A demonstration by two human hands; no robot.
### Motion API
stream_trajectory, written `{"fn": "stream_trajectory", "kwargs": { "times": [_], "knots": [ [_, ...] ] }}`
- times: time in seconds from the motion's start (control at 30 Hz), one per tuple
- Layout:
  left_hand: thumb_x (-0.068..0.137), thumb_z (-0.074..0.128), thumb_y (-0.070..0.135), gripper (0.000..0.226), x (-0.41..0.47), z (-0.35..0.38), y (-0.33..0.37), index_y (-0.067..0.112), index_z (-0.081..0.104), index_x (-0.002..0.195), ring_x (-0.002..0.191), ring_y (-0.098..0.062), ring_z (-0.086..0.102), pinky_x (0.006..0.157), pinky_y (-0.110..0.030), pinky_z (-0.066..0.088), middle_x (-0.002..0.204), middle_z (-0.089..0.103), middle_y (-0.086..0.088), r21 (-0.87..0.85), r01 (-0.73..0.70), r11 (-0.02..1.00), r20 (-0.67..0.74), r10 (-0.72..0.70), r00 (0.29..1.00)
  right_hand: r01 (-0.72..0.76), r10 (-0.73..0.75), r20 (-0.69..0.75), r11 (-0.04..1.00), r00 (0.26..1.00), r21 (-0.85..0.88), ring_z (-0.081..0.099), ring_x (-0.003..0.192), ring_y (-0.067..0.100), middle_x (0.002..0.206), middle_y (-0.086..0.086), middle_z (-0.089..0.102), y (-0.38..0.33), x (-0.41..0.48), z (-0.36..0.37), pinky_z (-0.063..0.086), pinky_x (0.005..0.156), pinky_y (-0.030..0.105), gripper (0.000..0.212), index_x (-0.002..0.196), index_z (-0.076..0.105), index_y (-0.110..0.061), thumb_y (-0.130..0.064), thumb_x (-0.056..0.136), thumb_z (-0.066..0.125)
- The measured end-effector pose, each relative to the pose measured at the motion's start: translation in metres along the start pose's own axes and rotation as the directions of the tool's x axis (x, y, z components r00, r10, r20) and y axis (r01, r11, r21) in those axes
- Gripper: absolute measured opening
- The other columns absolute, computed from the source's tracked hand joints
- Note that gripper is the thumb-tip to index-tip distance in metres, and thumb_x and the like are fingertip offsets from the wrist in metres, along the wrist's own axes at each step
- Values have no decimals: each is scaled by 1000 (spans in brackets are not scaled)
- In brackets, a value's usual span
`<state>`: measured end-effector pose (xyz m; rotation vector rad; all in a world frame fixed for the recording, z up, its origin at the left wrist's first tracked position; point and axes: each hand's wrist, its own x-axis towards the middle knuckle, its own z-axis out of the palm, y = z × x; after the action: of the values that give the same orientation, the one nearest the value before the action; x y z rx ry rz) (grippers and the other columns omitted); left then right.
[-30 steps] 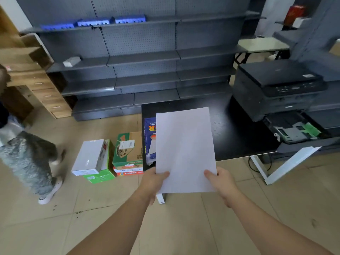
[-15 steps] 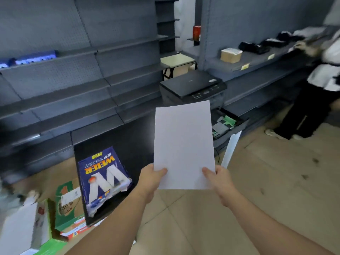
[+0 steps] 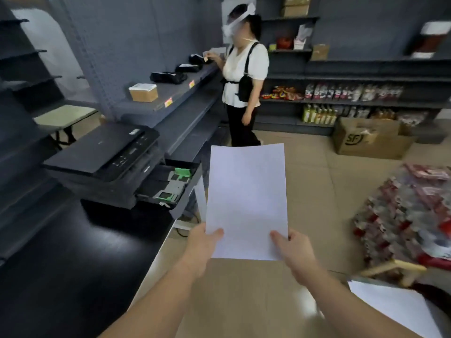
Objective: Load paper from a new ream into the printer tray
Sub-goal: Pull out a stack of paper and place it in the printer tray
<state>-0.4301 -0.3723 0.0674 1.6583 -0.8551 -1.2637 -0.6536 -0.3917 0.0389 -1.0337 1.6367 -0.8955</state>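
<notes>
white paper (image 3: 246,201) pinched by left hand (image 3: 202,245) and right hand (image 3: 295,250), beside tray (image 3: 168,184).

You have two hands up — the left hand (image 3: 202,242) and the right hand (image 3: 296,250) — and one stack of paper (image 3: 246,201) between them. One printer (image 3: 105,164) sits on the surface (image 3: 61,252), with one tray (image 3: 168,184) pulled out. One more white sheet (image 3: 395,308) lies at the lower right. One other person (image 3: 244,76) stands by the shelves — and one cardboard box (image 3: 366,140) sits on the floor.
</notes>
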Motion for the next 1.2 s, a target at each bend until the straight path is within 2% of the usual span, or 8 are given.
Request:
{"fn": "stream_trajectory", "kwargs": {
  "times": [0.13, 0.2, 0.33, 0.43, 0.67, 0.83, 1.07, 1.2],
  "knots": [
    [92, 64, 12, 16, 21, 59, 16, 10, 72, 106, 87, -19, 70, 66, -27, 53, 100, 76, -3, 52, -16, 999, 101, 10, 995, -18, 21, -116, 999, 993, 31, 55, 64, 22, 93, 29, 70, 6, 24, -49, 41, 58, 32, 33, 88, 67, 5, -28, 86, 69],
    [92, 62, 10, 15, 32, 87, 27, 10, 72, 103, 80, -13, 68, 62, -24, 50, 98, 76, -2, 62, -30, 998, 141, 21, 990, -21, 27, -152, 999, 988, 46, 53, 64, 21, 90, 30, 70, 7, 42, -70, 40, 59, 31, 32, 88, 67, 7, -25, 87, 68],
    [93, 60, 12, 13, 63, 134, 54, 12, 72, 100, 76, -9, 65, 57, -17, 47, 94, 74, 1, 99, -59, 993, 182, 40, 982, -35, 51, -152, 994, 987, 104, 51, 66, 20, 77, 13, 61, 0, 90, -103, 39, 60, 33, 37, 94, 63, 10, -27, 87, 67],
    [95, 59, 13, 15, 90, 166, 78, 13, 71, 104, 80, -8, 66, 57, -17, 47, 98, 74, 4, 105, -72, 992, 195, 50, 980, -16, 31, -154, 995, 988, 97, 55, 65, 22, 81, 15, 67, -17, 133, -125, 41, 58, 32, 28, 89, 67, 2, -26, 89, 66],
    [96, 60, 15, 19, 157, 220, 129, 14, 69, 114, 92, -10, 68, 63, -20, 49, 105, 74, 4, 53, -62, 997, 168, 52, 984, -2, 12, -129, 997, 992, 79, 50, 63, 21, 76, 10, 60, -57, 233, -156, 38, 57, 33, 36, 88, 64, 5, -31, 86, 66],
    [97, 59, 13, 13, 210, 242, 155, 19, 69, 104, 86, -4, 67, 57, -12, 48, 100, 74, 9, 35, -79, 996, 167, 72, 983, -7, 17, -118, 996, 993, 90, 50, 63, 20, 76, 10, 59, -80, 293, -157, 39, 58, 33, 39, 89, 62, 6, -32, 85, 67],
    [98, 58, 14, 19, 321, 257, 193, 19, 70, 110, 94, -7, 69, 64, -17, 49, 106, 75, 8, -8, -75, 997, 187, 75, 979, -11, 20, -105, 996, 994, 90, 50, 65, 20, 75, 7, 58, -125, 399, -135, 39, 60, 34, 44, 93, 61, 7, -35, 81, 67],
    [97, 59, 15, 21, 390, 247, 214, 21, 70, 114, 104, -15, 68, 87, -31, 53, 111, 75, 7, -27, -40, 999, 161, 43, 986, 10, -4, -74, 997, 997, 79, 59, 65, 22, 78, 8, 68, -162, 454, -107, 45, 60, 34, 26, 86, 67, -2, -29, 87, 67]
  ]
}}
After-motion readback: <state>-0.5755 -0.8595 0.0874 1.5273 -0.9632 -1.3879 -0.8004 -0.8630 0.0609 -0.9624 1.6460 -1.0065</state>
